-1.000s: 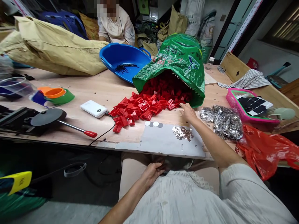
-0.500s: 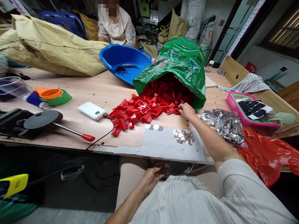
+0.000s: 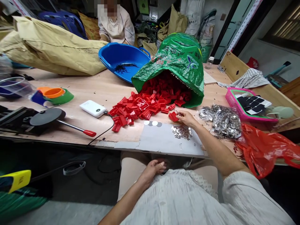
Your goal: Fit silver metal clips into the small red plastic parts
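My right hand [image 3: 185, 118] is closed, its fingertips on a small red plastic piece [image 3: 173, 117] just in front of a heap of similar red pieces [image 3: 140, 106]. The heap spills from the mouth of a green woven sack [image 3: 173, 56] lying on its side. Below that hand, a cluster of small shiny metal pieces [image 3: 181, 132] lies on a grey sheet [image 3: 154, 140]. Several white and grey discs [image 3: 154, 123] sit at the sheet's far edge. My left hand [image 3: 154, 168] rests in my lap below the table edge, fingers loosely extended, holding nothing visible.
Bags of metal parts [image 3: 226, 122], a pink basket [image 3: 243, 114] and a red plastic bag [image 3: 267, 147] are on the right. Leftward are a white power bank [image 3: 93, 108] and a lever tool [image 3: 49, 117]. A blue basin [image 3: 107, 59] stands behind; a person [image 3: 116, 25] sits beyond.
My right hand has drawn back from the heap toward me and slightly left, bringing a red plastic piece with it. My left hand stays in the lap, its fingers a little more extended.
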Tool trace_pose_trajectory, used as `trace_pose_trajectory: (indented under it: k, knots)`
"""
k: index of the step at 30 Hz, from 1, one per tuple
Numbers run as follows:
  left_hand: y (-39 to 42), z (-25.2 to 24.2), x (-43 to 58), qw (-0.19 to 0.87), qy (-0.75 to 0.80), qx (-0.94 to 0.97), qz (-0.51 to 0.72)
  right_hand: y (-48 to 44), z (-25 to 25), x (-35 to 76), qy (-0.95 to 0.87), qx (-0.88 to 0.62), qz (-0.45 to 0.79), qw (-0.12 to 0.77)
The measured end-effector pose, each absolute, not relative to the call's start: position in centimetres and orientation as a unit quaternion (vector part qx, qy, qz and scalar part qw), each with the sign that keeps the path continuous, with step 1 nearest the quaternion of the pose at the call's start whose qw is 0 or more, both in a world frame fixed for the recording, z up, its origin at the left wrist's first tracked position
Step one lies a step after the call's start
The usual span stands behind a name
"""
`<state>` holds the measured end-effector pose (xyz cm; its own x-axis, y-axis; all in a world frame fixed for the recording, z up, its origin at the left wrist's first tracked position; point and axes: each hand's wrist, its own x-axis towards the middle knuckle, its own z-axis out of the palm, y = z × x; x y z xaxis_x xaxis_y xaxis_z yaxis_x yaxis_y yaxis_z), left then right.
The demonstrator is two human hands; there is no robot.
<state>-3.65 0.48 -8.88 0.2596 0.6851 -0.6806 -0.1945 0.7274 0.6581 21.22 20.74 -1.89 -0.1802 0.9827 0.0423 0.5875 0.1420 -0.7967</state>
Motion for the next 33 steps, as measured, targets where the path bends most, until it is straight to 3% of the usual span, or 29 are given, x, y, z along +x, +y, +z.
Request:
trace_pose_trajectory:
  k: [4, 9, 14, 19, 22, 26, 33]
  knots:
    - [0.4, -5.1, -3.5, 0.805, 0.435, 0.304, 0.266, 16.4, -1.0, 20.2, -0.675, -0.555, 0.367, 0.320]
    - [0.9, -0.9, -2.4, 0.779, 0.400, 0.301, 0.378, 8.6, 1.1, 18.0, -0.709, -0.507, 0.394, 0.293]
    - [1.3, -0.8, -0.9, 0.738, 0.420, 0.314, 0.425, 3.5, 1.9, 16.8, -0.712, -0.528, 0.382, 0.260]
    - [1.0, -1.5, -0.8, 0.767, 0.403, 0.273, 0.418, 3.1, 1.2, 19.9, -0.669, -0.556, 0.405, 0.281]
    - [0.9, -1.2, -1.3, 0.790, 0.378, 0.246, 0.416, 4.3, 0.6, 23.9, -0.654, -0.642, 0.294, 0.272]
    - [0.8, -0.7, -1.5, 0.808, 0.349, 0.225, 0.417, 5.9, -0.1, 28.2, -0.615, -0.771, 0.080, 0.145]
    - [1.1, -0.6, -1.0, 0.812, 0.346, 0.234, 0.408, 7.0, -1.2, 28.7, -0.619, -0.781, 0.024, 0.084]
